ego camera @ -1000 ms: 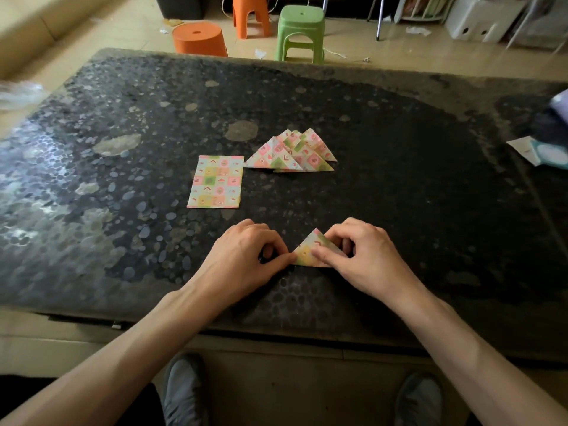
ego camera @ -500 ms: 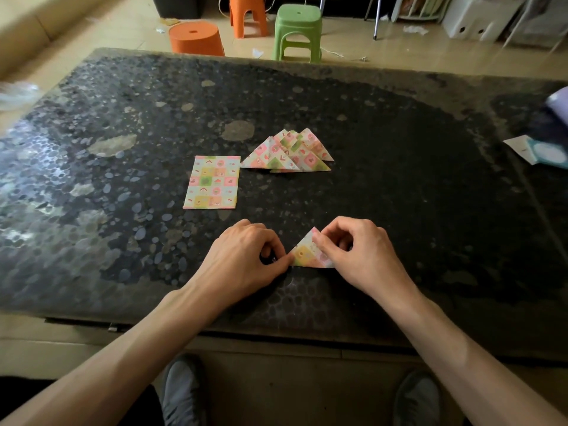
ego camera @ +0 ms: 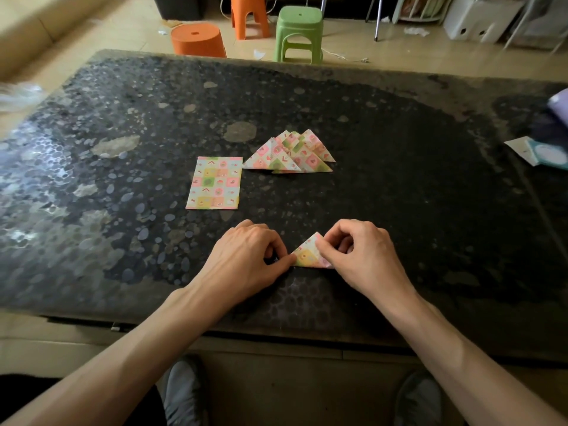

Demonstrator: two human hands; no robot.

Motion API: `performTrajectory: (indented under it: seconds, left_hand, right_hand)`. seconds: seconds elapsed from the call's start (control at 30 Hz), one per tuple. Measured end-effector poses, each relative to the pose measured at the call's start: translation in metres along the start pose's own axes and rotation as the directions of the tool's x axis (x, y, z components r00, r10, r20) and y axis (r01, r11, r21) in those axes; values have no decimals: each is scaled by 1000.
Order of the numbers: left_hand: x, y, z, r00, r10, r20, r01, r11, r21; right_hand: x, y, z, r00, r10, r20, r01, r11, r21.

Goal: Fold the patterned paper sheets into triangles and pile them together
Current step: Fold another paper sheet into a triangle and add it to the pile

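Both clamped on paper near the surface's (ego camera: 408, 198) front edge: left grip (ego camera: 246, 256) pins the triangle's (ego camera: 307, 256) left corner against sliding, right grip (ego camera: 359, 256) pinches its right side, likely sharpening the crease. The pile (ego camera: 289, 155) sits mid-surface.

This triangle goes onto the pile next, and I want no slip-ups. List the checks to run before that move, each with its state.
1. Triangle formed, apex pointing away: ok.
2. Left hand pinches its left corner: ok.
3. Right hand pinches its right side: ok.
4. Creases fully pressed: cannot tell, fingers cover them.
5. Pile of folded triangles straight ahead, way unobstructed: ok.
6. Flat sheet lies apart, left of the pile: ok.
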State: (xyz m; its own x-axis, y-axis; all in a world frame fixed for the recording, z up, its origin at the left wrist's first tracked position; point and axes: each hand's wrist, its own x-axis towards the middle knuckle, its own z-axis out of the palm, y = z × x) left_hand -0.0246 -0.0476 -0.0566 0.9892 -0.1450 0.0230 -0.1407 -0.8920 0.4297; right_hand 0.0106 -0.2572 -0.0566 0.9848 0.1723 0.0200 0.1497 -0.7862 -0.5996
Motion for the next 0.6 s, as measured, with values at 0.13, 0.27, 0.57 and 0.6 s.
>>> performTrajectory:
  seconds: [0.13, 0.27, 0.57, 0.6]
  left_hand:
    - [0, 0, 0, 999, -39, -23, 39, 999, 4]
    - [1, 1, -2, 996, -84, -34, 84, 996, 2]
    - [1, 2, -2, 995, -98, -25, 97, 995, -11]
    - [1, 2, -2, 995, -97, -27, 96, 995, -10]
  right_hand:
    - [1, 0, 1, 1000, 19, 6, -19, 1000, -10]
    - [2, -2, 2, 1000, 25, 6, -25, 1000, -14]
    - [5, 0, 4, 1000, 20, -5, -20, 1000, 20]
    - [5, 0, 4, 1000, 29, 3, -29, 999, 29]
